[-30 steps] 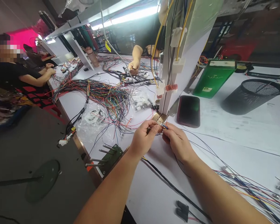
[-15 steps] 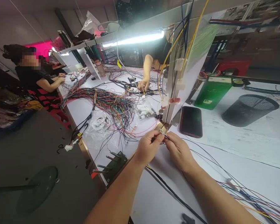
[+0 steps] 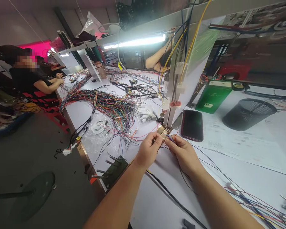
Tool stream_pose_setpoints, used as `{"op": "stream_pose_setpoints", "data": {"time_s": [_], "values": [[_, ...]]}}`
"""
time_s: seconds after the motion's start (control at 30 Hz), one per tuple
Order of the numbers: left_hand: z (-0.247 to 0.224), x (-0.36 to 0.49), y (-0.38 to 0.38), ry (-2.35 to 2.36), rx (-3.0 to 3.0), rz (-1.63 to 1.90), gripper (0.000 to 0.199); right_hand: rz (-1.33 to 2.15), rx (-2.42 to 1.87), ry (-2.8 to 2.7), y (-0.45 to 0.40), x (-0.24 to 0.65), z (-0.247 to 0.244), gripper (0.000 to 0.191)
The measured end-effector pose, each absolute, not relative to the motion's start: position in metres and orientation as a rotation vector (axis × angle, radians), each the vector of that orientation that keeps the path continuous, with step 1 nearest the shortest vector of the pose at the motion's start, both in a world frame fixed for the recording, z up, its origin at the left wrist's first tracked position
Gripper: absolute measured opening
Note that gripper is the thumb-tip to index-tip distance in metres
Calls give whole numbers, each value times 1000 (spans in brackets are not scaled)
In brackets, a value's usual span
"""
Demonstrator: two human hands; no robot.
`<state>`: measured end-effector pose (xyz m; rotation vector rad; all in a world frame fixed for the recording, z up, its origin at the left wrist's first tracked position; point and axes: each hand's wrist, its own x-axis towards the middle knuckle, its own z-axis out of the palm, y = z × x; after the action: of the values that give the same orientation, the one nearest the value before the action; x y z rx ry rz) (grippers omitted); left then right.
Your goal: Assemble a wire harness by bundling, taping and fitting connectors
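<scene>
My left hand is closed, thumb against the curled fingers, in a pinch over the front of the white table. What sits in that pinch is too small to make out. Close beside it, my right hand is closed around several thin wires, whose ends fan out above its fingers in dark, orange and pale tones. Below both hands lies a black sleeved cable with yellow wires at its upper end. A green block with metal pegs is left of my left forearm.
A dark phone, a green box and a black mesh cup lie to the right by a paper sheet. A large wire bundle spreads across the left. An upright panel rises ahead. Two co-workers sit beyond.
My hands have moved slightly apart, and the wire ends now fan out above my right hand. The co-worker's hand across the table has pulled back from the cables.
</scene>
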<state>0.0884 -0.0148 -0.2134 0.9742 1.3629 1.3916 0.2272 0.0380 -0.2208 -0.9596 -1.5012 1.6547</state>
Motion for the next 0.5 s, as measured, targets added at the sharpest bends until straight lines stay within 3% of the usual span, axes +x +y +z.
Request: {"op": "stream_pose_setpoints", "data": {"time_s": [0.17, 0.5], "values": [[-213, 89, -13, 1340, 897, 1344, 36, 1662, -951, -1496, 40, 228, -224, 37], [-214, 85, -17, 1540, 1108, 1366, 41, 1299, -982, -1899, 38, 216, -229, 26]]}}
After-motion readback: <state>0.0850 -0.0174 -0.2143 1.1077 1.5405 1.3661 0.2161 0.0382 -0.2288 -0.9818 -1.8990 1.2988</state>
